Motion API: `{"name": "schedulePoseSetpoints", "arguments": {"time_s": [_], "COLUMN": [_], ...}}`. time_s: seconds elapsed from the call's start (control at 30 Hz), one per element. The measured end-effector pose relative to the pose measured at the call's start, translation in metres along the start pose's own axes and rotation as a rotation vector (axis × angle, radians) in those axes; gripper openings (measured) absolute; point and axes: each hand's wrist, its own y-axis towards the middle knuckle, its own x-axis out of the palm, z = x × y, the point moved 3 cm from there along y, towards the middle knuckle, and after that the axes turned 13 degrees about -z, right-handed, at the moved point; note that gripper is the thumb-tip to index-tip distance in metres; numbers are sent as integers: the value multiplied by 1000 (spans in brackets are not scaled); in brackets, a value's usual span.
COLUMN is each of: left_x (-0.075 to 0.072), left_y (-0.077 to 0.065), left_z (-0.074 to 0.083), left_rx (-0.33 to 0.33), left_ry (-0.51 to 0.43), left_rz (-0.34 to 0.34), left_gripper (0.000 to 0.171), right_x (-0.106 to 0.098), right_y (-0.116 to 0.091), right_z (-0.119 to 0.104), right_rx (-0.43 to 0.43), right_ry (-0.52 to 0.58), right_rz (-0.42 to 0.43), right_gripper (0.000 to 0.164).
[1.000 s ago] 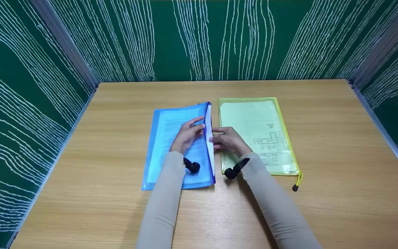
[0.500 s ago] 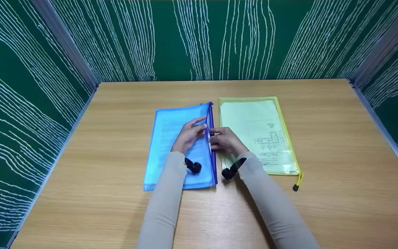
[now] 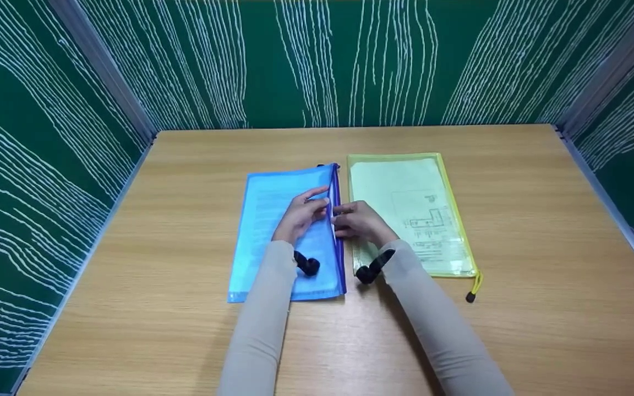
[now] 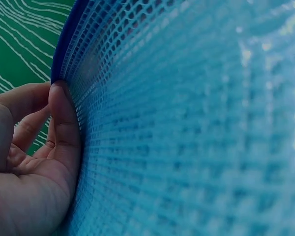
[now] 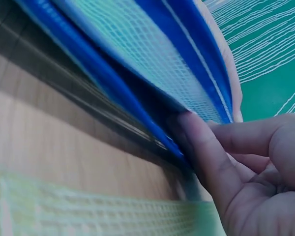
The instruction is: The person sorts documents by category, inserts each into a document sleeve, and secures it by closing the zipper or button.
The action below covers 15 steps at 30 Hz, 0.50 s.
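Note:
A blue mesh zipper pouch [image 3: 270, 220] with a printed sheet showing through lies in the middle of the table, its zipper side lifted and unzipped. My left hand [image 3: 299, 217] pinches the upper lip of that opening; in the left wrist view, thumb and forefinger meet on its dark blue edge [image 4: 56, 69]. At the opening, my right hand [image 3: 364, 223] pinches the edge of the white paper [image 3: 334, 226] between thumb and fingers. In the right wrist view the thumb [image 5: 204, 140] reaches between the two blue zipper bands [image 5: 201, 59]. Most of the paper is inside the pouch.
Just right of the blue pouch lies a yellow zipper pouch [image 3: 394, 181] with printed paper inside and a black-tipped yellow cord [image 3: 476, 286]. The right forearm passes over its lower left part. Green panels [image 3: 344, 66] with white lines border the wooden table [image 3: 542, 247].
The white paper strip that stuck out along the zipper side has gone into the blue pouch. My right hand has shifted slightly left with it; the left hand has hardly moved.

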Motion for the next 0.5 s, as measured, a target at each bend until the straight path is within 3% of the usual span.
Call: {"name": "schedulePoseSetpoints", "arguments": {"time_s": [0.5], "left_x": [4], "left_y": [2], "left_z": [0], "left_rx": [-9], "left_ry": [142], "left_rz": [-10], "left_gripper": [38], "right_x": [-19], "right_y": [-8], "right_z": [-4], "right_rx": [-9], "right_ry": [-34], "right_rz": [-25], "right_gripper": [34]}}
